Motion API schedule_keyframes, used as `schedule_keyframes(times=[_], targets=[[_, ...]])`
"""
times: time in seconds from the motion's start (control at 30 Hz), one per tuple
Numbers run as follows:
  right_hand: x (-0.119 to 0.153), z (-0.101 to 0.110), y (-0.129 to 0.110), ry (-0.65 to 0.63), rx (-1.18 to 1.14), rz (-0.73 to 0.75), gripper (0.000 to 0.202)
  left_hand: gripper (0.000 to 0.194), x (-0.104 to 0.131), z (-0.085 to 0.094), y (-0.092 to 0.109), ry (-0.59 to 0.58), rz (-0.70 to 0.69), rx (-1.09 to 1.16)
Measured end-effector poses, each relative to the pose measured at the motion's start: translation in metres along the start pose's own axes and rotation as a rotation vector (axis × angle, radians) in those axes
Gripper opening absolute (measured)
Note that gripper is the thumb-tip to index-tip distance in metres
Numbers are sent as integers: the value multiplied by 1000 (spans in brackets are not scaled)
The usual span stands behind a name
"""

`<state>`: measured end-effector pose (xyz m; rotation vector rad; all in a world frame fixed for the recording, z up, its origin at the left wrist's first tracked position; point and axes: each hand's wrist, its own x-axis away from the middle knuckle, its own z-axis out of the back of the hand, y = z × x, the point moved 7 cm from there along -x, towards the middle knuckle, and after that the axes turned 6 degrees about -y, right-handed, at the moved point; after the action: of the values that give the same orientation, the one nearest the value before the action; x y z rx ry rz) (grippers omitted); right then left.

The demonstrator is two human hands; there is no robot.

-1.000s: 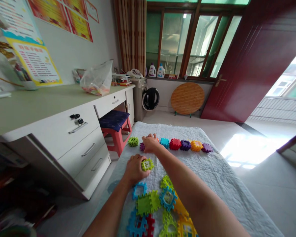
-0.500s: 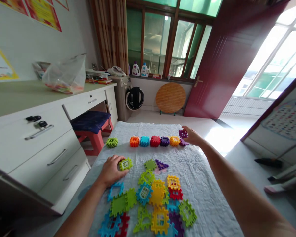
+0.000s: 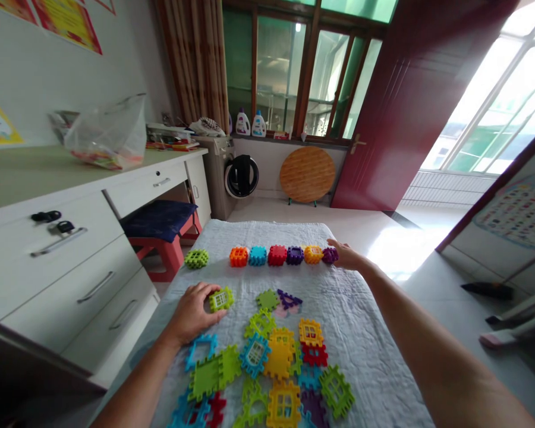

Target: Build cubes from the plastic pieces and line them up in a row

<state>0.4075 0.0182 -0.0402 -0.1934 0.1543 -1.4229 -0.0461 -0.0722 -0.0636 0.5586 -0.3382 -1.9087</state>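
My left hand [image 3: 192,311] rests on the cloth with thumb and fingers closed around the edges of a lime-green window-shaped plastic building piece [image 3: 222,299]. At the right end of the far row, my right hand [image 3: 345,257] grips a purple building piece [image 3: 330,255], which sits low on the stack there; part of it is hidden by the fingers. Leftward along that row are stacks in yellow [image 3: 313,254], dark purple [image 3: 295,255], red [image 3: 277,255], blue [image 3: 257,255] and orange [image 3: 238,257]. A green stack [image 3: 197,258] stands apart at the far left.
Loose notched pieces lie nearer me, among them a yellow window piece [image 3: 284,404], a green panel [image 3: 206,377] and a purple triangle [image 3: 289,299]. A pale blue cloth [image 3: 361,345] covers the table. A white desk [image 3: 93,261] and a stool [image 3: 160,229] stand left.
My right hand has lowered the purple piece onto the purple stack at the row's right end. My left hand keeps its hold on the green piece. The view has shifted slightly.
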Motion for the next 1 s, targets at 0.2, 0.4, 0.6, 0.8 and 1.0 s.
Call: schedule_keyframes(times=[0.2, 0.4, 0.6, 0.8, 1.0], targets=[[13, 20, -16, 151, -18, -21, 73, 49, 0, -1, -5, 21, -4, 59], [43, 39, -143, 233, -254, 326, 43, 53, -2, 2, 5, 23, 34, 104], [58, -13, -289, -79, -194, 687, 45, 73, -1, 4, 4, 42, 77, 137], [32, -65, -342, -223, 11, 661, 74, 58, 3, 17, -9, 165, 119, 491], [28, -77, -360, -289, 134, 688, 67, 35, 12, 36, -40, 471, 389, 602]])
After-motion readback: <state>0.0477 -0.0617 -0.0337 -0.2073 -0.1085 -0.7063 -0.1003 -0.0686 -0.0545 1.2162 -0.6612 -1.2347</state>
